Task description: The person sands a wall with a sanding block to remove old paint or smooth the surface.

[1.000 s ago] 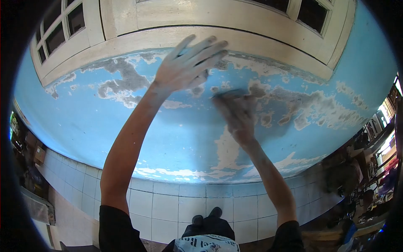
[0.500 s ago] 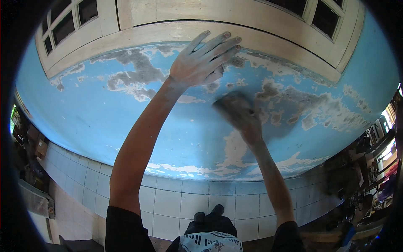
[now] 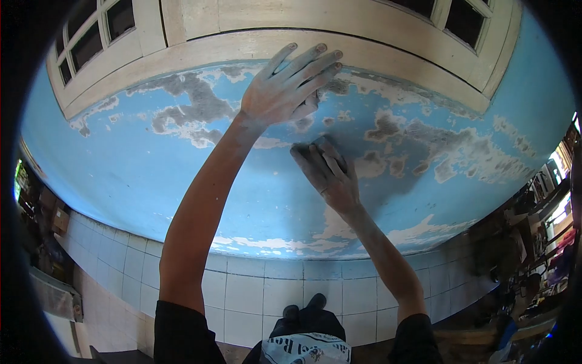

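My left hand lies with its fingers stretched over the lower rail of the cream window frame, just above the blue wall. Pale dust coats its fingers. Lower and to the right, my right hand presses a dark grey piece of sandpaper against the wall, its fingers bent over the sheet. Much of the sandpaper is hidden under that hand. Around both hands the blue paint is worn through to white and grey patches.
White tiles cover the ledge or floor below the wall, where my feet show. Cluttered items stand in the dark at the right edge. A cardboard box is at the far left.
My right hand, blurred before, has moved left and slightly down across the wall with the sandpaper. The left hand stays in place on the window frame; the view shifts slightly.
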A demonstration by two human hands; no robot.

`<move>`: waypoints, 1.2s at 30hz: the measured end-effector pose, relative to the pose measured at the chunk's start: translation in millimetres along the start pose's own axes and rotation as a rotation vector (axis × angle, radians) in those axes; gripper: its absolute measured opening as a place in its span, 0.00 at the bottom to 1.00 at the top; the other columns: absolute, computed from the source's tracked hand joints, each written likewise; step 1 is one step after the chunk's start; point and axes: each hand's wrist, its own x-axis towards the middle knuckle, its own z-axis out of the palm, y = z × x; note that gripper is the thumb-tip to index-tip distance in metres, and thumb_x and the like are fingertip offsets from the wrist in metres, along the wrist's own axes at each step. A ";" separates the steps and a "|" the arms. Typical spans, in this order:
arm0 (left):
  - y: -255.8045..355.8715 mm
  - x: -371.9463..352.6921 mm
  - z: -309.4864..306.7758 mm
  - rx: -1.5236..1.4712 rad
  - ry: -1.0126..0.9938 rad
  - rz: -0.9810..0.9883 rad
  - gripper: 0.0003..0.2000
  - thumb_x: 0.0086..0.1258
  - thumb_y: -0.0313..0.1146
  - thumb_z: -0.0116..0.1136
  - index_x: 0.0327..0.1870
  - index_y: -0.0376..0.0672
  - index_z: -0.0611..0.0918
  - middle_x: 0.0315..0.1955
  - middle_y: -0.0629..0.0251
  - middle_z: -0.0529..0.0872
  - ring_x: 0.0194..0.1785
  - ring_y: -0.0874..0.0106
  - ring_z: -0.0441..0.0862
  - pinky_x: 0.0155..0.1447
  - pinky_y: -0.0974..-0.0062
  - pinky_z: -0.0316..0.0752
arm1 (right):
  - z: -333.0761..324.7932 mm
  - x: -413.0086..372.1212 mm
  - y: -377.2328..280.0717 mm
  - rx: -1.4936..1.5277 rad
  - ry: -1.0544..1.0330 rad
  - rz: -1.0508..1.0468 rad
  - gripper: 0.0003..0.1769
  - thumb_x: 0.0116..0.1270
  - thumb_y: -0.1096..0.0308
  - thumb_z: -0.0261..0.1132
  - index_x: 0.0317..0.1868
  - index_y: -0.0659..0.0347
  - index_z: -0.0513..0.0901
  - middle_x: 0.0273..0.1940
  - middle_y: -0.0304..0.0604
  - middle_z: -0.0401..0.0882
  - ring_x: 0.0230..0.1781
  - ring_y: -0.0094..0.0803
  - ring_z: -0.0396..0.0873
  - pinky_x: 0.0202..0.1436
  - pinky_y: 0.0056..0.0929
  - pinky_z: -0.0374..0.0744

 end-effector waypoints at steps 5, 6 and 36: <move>0.6 -0.1 1.1 -0.010 0.010 -0.020 0.21 0.67 0.38 0.48 0.63 0.60 0.73 0.66 0.77 0.70 0.68 0.74 0.68 0.73 0.61 0.62 | -0.1 3.9 4.5 -0.050 0.116 0.094 0.28 0.63 0.64 0.62 0.65 0.41 0.73 0.57 0.28 0.79 0.63 0.28 0.69 0.57 0.33 0.69; 1.2 -0.7 0.3 -0.014 0.008 -0.021 0.21 0.67 0.38 0.48 0.63 0.60 0.73 0.66 0.77 0.70 0.68 0.74 0.68 0.73 0.61 0.62 | 1.7 3.3 -1.4 -0.028 0.097 0.091 0.28 0.63 0.65 0.62 0.65 0.41 0.73 0.57 0.29 0.79 0.62 0.29 0.70 0.56 0.33 0.70; -0.6 2.3 -4.6 -0.010 -0.012 -0.005 0.22 0.66 0.41 0.50 0.62 0.57 0.74 0.68 0.75 0.68 0.70 0.74 0.65 0.74 0.61 0.59 | 8.8 -0.5 -9.9 -0.057 0.152 0.183 0.27 0.64 0.66 0.60 0.65 0.36 0.74 0.57 0.34 0.80 0.61 0.33 0.71 0.51 0.32 0.65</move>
